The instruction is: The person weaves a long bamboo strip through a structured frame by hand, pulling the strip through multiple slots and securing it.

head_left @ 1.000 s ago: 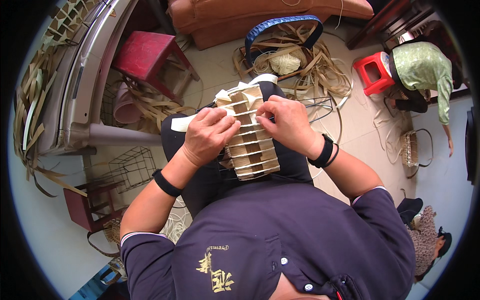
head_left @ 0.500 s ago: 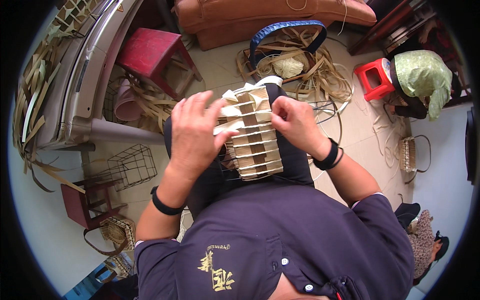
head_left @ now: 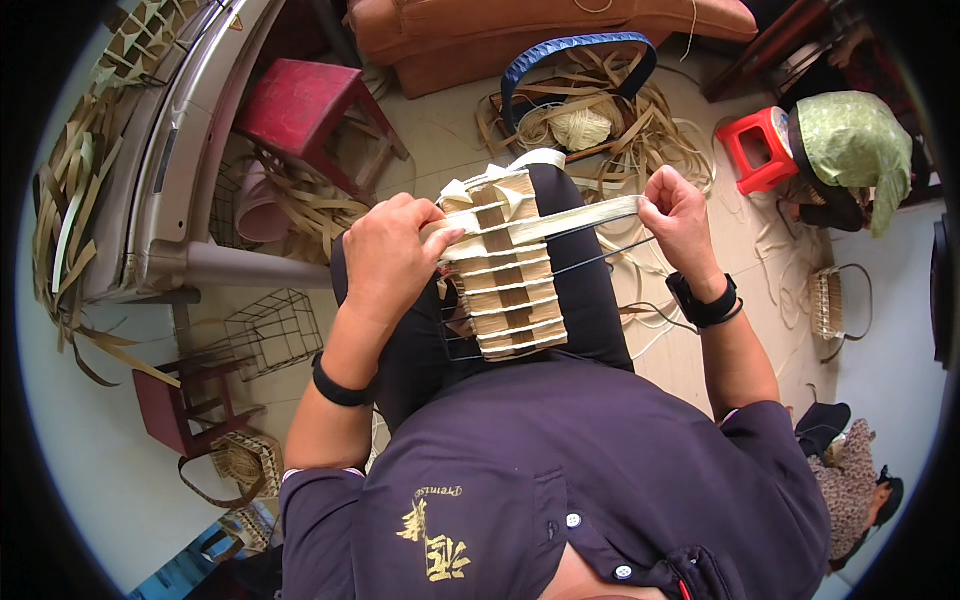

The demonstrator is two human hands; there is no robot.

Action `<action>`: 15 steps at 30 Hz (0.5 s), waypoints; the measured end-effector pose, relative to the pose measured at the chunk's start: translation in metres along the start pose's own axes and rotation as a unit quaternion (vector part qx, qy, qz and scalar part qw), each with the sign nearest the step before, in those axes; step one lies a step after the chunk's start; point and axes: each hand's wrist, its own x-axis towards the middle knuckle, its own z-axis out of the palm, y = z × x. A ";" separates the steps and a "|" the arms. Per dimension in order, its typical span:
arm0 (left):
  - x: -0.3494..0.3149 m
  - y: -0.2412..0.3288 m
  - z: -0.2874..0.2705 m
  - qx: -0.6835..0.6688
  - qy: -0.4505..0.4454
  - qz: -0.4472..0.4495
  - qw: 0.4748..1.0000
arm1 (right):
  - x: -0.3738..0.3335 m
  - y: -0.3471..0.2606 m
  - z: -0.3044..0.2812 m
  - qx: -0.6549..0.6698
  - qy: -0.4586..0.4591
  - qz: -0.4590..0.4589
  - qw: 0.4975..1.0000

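Note:
Across my lap lies a partly woven basket (head_left: 514, 300) on a dark wire frame, with tan and brown bands crossed by pale cords. A flat pale strip (head_left: 592, 214) runs out from its upper part toward the right, pulled straight. My right hand (head_left: 682, 222) pinches the outer end of this strip, well apart from the basket. At the basket's upper left edge, my left hand (head_left: 393, 250) is closed, thumb over the pale weave there; its other fingertips are partly hidden. Short folded strip ends stick up along the far edge.
A blue-handled basket (head_left: 580, 45) and heaped strips (head_left: 650, 150) lie ahead on the floor. A red wooden stool (head_left: 298, 105) stands left, near a wire frame (head_left: 275, 328). At right, a person in a green head covering (head_left: 855, 140) is beside a red plastic stool (head_left: 757, 150).
My right hand has moved right, away from the basket, drawing the pale strip out straight. My left hand has stayed at the left edge, its fingers now more curled in.

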 end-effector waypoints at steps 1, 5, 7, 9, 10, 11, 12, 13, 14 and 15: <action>0.004 0.001 0.000 0.035 -0.034 0.007 0.999 | 0.000 0.001 -0.001 0.003 0.002 0.000 1.000; 0.009 0.009 0.009 0.156 -0.036 0.027 0.987 | 0.004 0.004 -0.011 0.032 0.011 -0.018 0.999; 0.009 0.013 0.013 0.183 -0.049 0.022 0.982 | 0.005 0.000 -0.021 0.080 0.022 -0.026 0.996; 0.008 0.013 0.017 0.148 -0.047 0.027 0.987 | 0.006 -0.005 -0.036 0.103 0.069 -0.016 0.992; 0.009 0.014 0.015 0.148 -0.050 0.030 0.987 | 0.006 -0.004 -0.045 0.107 0.079 -0.018 0.991; 0.009 0.014 0.010 0.067 -0.080 0.003 0.994 | 0.006 -0.001 -0.055 0.110 0.089 -0.021 0.990; 0.010 0.013 0.007 -0.015 -0.109 -0.024 0.994 | 0.007 0.003 -0.064 0.131 0.093 -0.020 0.987; 0.009 0.010 0.008 -0.016 -0.111 -0.022 0.993 | 0.005 0.004 -0.070 0.173 0.097 -0.008 0.980; 0.007 0.005 0.012 -0.048 -0.111 -0.008 0.993 | 0.002 0.007 -0.079 0.164 0.112 -0.008 0.980; 0.006 0.002 0.013 -0.078 -0.110 0.005 0.991 | 0.000 0.010 -0.088 0.156 0.125 -0.009 0.980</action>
